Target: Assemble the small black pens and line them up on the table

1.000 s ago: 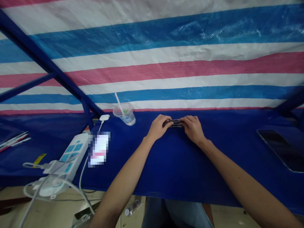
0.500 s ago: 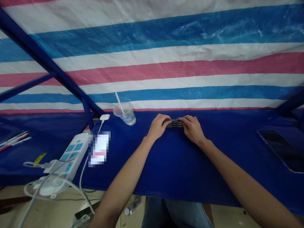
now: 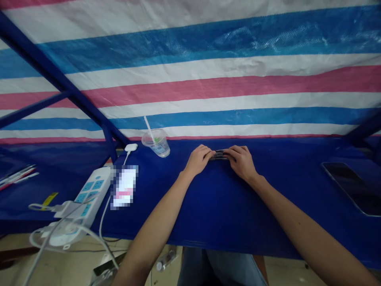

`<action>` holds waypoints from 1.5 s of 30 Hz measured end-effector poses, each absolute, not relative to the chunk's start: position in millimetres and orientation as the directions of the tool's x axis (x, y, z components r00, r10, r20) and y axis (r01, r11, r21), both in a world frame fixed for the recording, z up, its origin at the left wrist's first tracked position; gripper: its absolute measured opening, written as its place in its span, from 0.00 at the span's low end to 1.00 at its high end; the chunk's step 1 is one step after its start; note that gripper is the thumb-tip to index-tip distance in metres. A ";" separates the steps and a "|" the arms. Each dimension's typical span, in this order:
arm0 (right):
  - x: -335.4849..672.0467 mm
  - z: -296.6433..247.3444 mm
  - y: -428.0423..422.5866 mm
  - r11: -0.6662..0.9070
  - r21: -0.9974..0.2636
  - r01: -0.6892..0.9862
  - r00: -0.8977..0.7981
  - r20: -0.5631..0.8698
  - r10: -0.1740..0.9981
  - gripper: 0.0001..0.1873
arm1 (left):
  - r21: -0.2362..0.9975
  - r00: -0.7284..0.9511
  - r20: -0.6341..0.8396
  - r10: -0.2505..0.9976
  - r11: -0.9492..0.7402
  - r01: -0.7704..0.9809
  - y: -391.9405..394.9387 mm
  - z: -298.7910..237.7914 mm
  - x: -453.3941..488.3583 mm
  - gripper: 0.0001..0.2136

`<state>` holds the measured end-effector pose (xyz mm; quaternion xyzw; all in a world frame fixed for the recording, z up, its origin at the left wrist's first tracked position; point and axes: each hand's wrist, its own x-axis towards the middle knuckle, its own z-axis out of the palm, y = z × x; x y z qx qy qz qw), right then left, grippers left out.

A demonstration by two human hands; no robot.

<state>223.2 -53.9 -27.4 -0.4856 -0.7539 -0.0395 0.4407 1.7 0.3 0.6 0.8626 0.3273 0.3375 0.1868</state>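
A small dark ribbed object (image 3: 219,155), perhaps metal, lies low between my hands at the far edge of the blue table top (image 3: 226,206). My left hand (image 3: 199,160) grips its left end, and my right hand (image 3: 241,162) grips its right end. My fingers hide both ends, so I cannot tell its exact kind. A plastic cup (image 3: 156,145) with a straw stands to the left of my left hand.
A white power strip (image 3: 86,194) with cables, a white charger puck (image 3: 131,147) and a pixelated item (image 3: 124,186) lie to the left. Several pens (image 3: 18,176) lie further left. A dark smartphone (image 3: 351,188) lies at right. A striped tarpaulin (image 3: 190,99) hangs behind.
My fingers have shifted slightly on the dark object, and it shows a little narrower between my hands. The cup, phone and power strip stay in place.
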 end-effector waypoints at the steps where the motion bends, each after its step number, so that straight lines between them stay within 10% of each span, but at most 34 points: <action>1: 223.0 -27.0 -54.1 0.522 -0.373 0.767 -0.136 0.701 0.700 0.09 | 0.557 0.544 0.460 0.701 -0.706 0.438 -0.1 -0.2 1.8 0.12; 45: 221.8 -24.0 -55.3 0.512 -0.404 0.758 -0.165 0.640 0.750 0.11 | 0.556 0.547 0.442 0.711 -0.696 0.455 -3.7 1.9 2.7 0.09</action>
